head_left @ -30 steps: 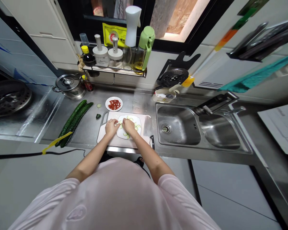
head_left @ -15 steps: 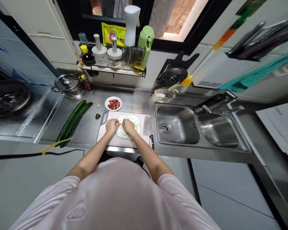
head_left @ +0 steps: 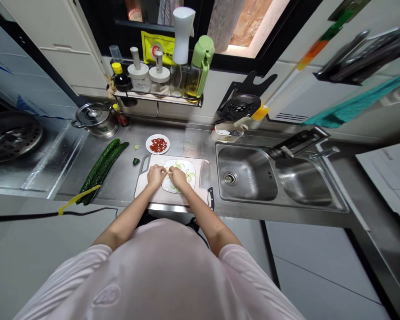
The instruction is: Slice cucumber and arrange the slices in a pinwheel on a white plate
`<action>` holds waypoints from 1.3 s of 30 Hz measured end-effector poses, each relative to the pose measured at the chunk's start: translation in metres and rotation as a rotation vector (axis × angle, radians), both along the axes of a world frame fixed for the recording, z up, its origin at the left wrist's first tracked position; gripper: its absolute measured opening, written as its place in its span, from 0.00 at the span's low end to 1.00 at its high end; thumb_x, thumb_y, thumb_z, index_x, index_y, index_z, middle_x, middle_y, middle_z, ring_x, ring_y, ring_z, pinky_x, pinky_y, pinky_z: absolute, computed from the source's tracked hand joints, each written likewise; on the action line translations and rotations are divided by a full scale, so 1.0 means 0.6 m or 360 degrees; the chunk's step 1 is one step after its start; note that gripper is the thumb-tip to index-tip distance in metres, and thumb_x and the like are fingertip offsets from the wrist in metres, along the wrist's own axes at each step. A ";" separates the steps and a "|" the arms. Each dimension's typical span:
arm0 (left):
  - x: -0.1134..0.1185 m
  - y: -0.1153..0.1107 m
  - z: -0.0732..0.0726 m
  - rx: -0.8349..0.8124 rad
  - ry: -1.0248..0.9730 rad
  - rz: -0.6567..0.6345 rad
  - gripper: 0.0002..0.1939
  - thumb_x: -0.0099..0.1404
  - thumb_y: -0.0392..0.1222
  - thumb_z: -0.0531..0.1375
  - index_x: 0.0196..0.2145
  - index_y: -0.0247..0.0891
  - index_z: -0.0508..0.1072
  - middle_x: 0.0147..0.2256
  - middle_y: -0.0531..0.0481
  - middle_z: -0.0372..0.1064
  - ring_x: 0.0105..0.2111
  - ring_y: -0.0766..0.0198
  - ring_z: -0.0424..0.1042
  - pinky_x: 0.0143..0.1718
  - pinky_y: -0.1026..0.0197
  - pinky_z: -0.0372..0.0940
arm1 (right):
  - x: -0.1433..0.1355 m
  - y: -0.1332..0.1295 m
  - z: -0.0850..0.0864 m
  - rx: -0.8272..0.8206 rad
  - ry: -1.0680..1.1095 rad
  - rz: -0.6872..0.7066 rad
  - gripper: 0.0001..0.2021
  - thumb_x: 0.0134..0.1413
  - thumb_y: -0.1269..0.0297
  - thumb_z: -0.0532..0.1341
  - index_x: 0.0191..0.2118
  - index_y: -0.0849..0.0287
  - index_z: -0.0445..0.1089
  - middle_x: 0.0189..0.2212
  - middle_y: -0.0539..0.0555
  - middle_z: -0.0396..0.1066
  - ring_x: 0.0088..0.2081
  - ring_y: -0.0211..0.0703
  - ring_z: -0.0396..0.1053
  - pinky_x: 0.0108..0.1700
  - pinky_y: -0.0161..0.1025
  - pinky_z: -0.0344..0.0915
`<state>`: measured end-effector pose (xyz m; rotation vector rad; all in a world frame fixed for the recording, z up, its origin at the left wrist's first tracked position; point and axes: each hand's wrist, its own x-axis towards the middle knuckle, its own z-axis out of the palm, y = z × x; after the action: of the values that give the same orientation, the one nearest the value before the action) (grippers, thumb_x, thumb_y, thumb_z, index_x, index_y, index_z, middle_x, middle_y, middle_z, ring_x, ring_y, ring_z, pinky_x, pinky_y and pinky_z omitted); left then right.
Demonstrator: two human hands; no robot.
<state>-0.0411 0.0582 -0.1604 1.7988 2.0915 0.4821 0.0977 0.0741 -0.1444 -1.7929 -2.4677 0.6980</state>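
A white squarish plate (head_left: 169, 186) lies on the pale cutting board (head_left: 150, 195), with thin cucumber slices (head_left: 189, 176) set out on it in curved, petal-like groups. Over the plate's left edge, my left hand (head_left: 156, 176) has its fingers pinched together on a small pale-green cucumber slice. My right hand (head_left: 178, 177) meets it there from the right, fingertips closed at the same slice. The fingers partly hide the slice. A knife, its black handle (head_left: 211, 198) showing, rests at the board's right side, its blade flat on the board.
Behind the board sits a small plate (head_left: 149, 144) of red pieces. Two whole cucumbers (head_left: 103, 166), a cucumber end (head_left: 136, 162) and a loose slice (head_left: 136, 146) lie to the left. A lidded pot (head_left: 95, 120) stands farther back; the double sink (head_left: 246, 189) is at right.
My right hand has shifted slightly left, bringing its fingertips closer to my left hand's. My left hand has barely moved. The yellow strip at the left has swung a little left and down.
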 end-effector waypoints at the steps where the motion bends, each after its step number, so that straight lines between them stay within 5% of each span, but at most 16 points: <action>1: 0.000 0.000 0.000 0.0004 -0.0004 -0.0004 0.08 0.59 0.46 0.59 0.32 0.43 0.76 0.36 0.45 0.66 0.42 0.54 0.63 0.39 0.59 0.59 | 0.000 0.000 0.001 -0.0006 -0.0005 -0.0002 0.10 0.62 0.63 0.50 0.47 0.54 0.63 0.44 0.54 0.69 0.43 0.42 0.67 0.38 0.34 0.58; 28: -0.002 -0.008 0.009 0.0083 -0.0113 0.0035 0.10 0.58 0.45 0.61 0.38 0.43 0.75 0.36 0.47 0.66 0.41 0.57 0.64 0.43 0.59 0.58 | 0.010 -0.001 -0.007 0.0098 0.0045 -0.0036 0.11 0.62 0.63 0.49 0.46 0.54 0.63 0.44 0.53 0.69 0.42 0.42 0.67 0.38 0.35 0.58; 39: 0.006 -0.011 0.010 0.0013 0.0080 -0.0042 0.08 0.60 0.43 0.57 0.34 0.43 0.76 0.38 0.46 0.66 0.43 0.56 0.62 0.43 0.59 0.59 | 0.005 -0.006 -0.012 0.0061 0.0018 -0.0023 0.11 0.61 0.65 0.50 0.45 0.55 0.65 0.43 0.54 0.69 0.41 0.42 0.67 0.37 0.35 0.58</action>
<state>-0.0373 0.0517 -0.1544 1.8595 2.0990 0.4436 0.1008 0.0706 -0.1516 -1.7864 -2.4412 0.6535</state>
